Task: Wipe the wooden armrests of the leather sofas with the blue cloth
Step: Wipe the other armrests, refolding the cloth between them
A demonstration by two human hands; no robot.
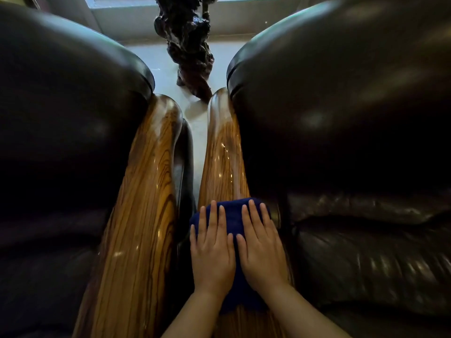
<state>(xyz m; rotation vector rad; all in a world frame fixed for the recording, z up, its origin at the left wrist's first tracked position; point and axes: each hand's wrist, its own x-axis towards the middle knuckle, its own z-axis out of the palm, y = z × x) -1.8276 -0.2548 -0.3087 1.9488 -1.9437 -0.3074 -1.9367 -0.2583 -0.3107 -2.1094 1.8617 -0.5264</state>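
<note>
Two glossy wooden armrests run side by side away from me. The blue cloth lies on the right armrest, near its close end. My left hand and my right hand both press flat on the cloth, fingers spread and pointing forward. Wet streaks shine on the right armrest beyond the cloth. The left armrest is bare.
Dark leather sofas flank the armrests, one on the left and one on the right. A narrow gap separates the two armrests. A dark carved wooden sculpture stands on the pale floor behind them.
</note>
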